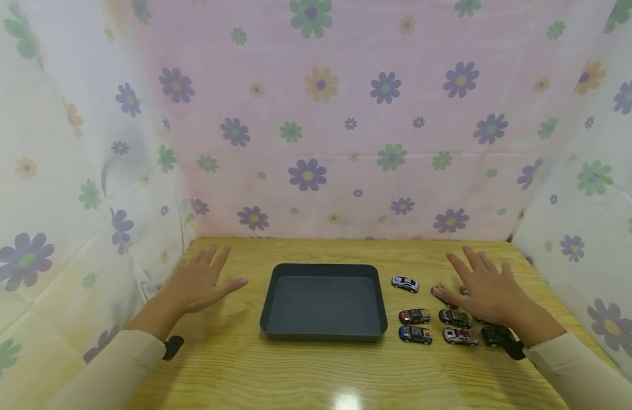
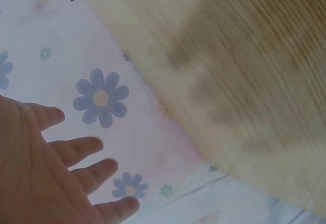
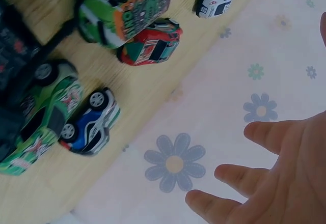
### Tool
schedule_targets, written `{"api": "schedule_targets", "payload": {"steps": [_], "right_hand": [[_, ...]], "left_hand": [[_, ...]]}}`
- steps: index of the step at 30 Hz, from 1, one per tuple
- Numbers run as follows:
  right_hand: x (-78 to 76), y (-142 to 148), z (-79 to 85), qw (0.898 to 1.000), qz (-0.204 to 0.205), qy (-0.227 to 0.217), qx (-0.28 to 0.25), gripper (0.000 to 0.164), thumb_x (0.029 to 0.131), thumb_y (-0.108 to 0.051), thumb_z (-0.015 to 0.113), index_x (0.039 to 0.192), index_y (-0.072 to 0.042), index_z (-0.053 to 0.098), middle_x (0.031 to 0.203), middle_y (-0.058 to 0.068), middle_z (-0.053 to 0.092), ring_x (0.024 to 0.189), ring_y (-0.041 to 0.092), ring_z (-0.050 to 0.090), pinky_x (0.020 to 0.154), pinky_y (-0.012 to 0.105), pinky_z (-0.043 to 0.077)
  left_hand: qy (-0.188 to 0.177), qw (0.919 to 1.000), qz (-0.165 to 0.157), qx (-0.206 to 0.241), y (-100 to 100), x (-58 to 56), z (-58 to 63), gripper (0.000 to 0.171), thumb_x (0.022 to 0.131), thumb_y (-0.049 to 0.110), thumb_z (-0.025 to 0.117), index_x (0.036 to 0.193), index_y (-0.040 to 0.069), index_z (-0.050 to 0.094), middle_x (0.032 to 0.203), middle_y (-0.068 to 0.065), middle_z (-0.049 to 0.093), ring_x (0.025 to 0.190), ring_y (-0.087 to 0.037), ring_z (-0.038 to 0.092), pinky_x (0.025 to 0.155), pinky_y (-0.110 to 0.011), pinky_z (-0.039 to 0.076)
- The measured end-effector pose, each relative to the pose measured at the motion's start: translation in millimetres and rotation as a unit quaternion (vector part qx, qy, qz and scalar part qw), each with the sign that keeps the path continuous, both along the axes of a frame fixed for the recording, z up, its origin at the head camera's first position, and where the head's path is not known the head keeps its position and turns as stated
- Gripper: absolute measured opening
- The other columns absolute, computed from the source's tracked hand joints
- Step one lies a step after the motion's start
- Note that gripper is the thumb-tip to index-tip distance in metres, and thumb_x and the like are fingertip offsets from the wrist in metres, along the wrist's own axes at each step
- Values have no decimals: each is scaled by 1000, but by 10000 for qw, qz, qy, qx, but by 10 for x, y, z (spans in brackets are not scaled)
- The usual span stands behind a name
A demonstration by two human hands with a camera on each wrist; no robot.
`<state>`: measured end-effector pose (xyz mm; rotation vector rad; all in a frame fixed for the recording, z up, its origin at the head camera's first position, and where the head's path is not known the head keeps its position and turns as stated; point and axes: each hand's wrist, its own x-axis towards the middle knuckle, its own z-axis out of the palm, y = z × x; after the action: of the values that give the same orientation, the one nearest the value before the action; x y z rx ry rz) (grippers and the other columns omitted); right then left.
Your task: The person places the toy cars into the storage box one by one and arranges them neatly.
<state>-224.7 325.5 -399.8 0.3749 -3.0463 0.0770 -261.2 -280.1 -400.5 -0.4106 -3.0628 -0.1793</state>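
My left hand hovers over the left side of the table with its fingers spread, holding nothing. To its right lies a dark grey rectangular tray with nothing inside. My right hand, fingers also spread, is held above a group of toy cars and partly hides some of them. Nearest the tray are a white car, a red car and a blue car. A green car and a white-and-red car sit closer to that hand. In the right wrist view, a blue-and-white car shows beyond a green one.
The wooden table meets a flower-patterned cloth at the back and on both sides. A black car stands under my right wrist, partly hidden by the dark wrist camera.
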Motion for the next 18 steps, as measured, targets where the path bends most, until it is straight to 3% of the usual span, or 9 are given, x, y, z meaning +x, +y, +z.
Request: {"api": "schedule_targets", "payload": {"steps": [4,10,14,18], "right_hand": [[-72,-39,-5,9999,85,30,-118,98,94,-81,45,164,-13,30,166,28,24,145,59,29,102,90,12],[-183,-128,-3,9994,298,93,-170,97,94,-78,49,161,-9,36,157,28,42,135,54,47,102,84,30],[-250,-190,-7,9986,425,67,-312,93,94,-74,55,158,-8,41,149,28,51,130,52,54,97,75,44],[-329,-225,-42,9965,557,-120,-615,91,93,-72,60,157,-9,45,146,27,54,128,51,55,95,72,47]], "left_hand": [[-142,9991,-120,372,52,-67,-54,109,92,86,36,165,6,21,164,-28,32,146,-56,33,110,-76,33],[-525,9932,-64,1034,152,-149,-139,113,90,86,42,166,6,17,163,-31,30,147,-57,31,110,-77,33],[-676,9862,-68,1508,211,-192,-182,110,91,83,47,165,7,19,163,-30,31,137,-52,49,105,-72,43],[-812,9759,-54,2026,258,-234,-238,105,93,79,50,164,7,25,162,-24,37,125,-44,62,98,-61,54]]}}
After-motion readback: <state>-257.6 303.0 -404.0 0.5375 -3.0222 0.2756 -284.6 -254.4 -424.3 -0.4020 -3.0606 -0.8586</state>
